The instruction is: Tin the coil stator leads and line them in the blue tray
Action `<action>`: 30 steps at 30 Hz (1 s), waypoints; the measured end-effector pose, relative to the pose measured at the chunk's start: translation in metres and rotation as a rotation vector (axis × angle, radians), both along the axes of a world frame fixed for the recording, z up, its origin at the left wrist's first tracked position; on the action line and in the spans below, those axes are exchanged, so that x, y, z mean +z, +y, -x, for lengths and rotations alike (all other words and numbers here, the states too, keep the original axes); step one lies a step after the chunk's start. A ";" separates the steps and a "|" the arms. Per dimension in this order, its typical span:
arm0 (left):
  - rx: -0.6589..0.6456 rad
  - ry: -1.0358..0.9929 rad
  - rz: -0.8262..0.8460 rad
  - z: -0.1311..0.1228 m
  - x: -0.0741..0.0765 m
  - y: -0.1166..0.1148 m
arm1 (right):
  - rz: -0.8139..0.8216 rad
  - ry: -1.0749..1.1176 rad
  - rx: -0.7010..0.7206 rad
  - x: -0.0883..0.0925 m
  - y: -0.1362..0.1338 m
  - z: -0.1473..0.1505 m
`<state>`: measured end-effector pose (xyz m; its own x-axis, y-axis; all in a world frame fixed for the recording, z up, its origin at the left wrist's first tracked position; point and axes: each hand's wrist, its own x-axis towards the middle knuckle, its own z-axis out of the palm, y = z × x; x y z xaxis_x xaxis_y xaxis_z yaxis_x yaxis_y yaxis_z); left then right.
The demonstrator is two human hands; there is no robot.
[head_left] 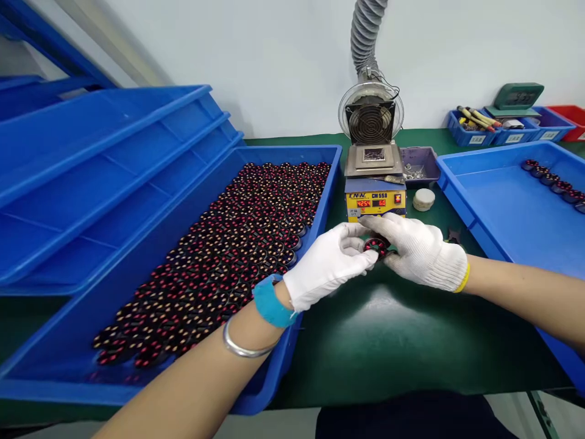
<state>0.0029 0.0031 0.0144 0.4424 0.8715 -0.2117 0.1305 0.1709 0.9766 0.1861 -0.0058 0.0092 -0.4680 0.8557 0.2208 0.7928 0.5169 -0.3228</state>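
In front of the solder pot (pixel 375 198), my two gloved hands meet around a small round black part with red segments (pixel 375 246), which looks like a motor stator. My left hand (pixel 333 259), in a white glove, pinches its left side between thumb and fingers. Closed on the right side is my right hand (pixel 418 247), in a knitted white glove with a yellow cuff, its fingers reaching over the top. The gloves hide much of the part. Many similar parts (pixel 219 268) with red and gold segments fill the large blue tray (pixel 335 177) on my left.
Stacked blue trays (pixel 114 146) lean over the left side. A grey exhaust hose (pixel 367 30) and fan (pixel 371 122) rise behind the pot. A round pale block (pixel 423 199) and a grey bin (pixel 418 164) stand beside it. The right blue tray (pixel 503 201) holds a row of parts (pixel 553 183).
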 end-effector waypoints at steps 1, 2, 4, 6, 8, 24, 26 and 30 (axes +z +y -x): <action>-0.009 -0.013 0.013 0.000 -0.001 0.000 | 0.003 0.033 0.003 0.001 0.000 -0.001; -0.017 -0.032 0.030 0.001 -0.001 0.001 | 0.009 0.073 -0.008 0.002 -0.001 -0.001; -0.020 -0.082 0.062 0.001 -0.003 0.002 | 0.056 0.187 -0.044 0.004 0.000 -0.002; 0.002 -0.119 0.070 0.002 -0.004 0.003 | 0.157 0.326 -0.055 0.005 0.002 -0.003; 0.041 -0.134 0.041 0.002 -0.006 0.005 | 0.262 0.404 -0.025 0.006 0.004 -0.003; 0.176 0.225 -0.398 -0.002 -0.016 0.003 | 0.299 0.380 -0.106 -0.001 0.018 -0.009; 0.182 0.323 -0.538 -0.002 -0.017 0.001 | 0.291 0.382 -0.045 -0.006 0.018 -0.008; 0.138 0.440 -0.848 -0.001 -0.018 -0.002 | 0.237 0.362 -0.130 -0.001 0.012 -0.006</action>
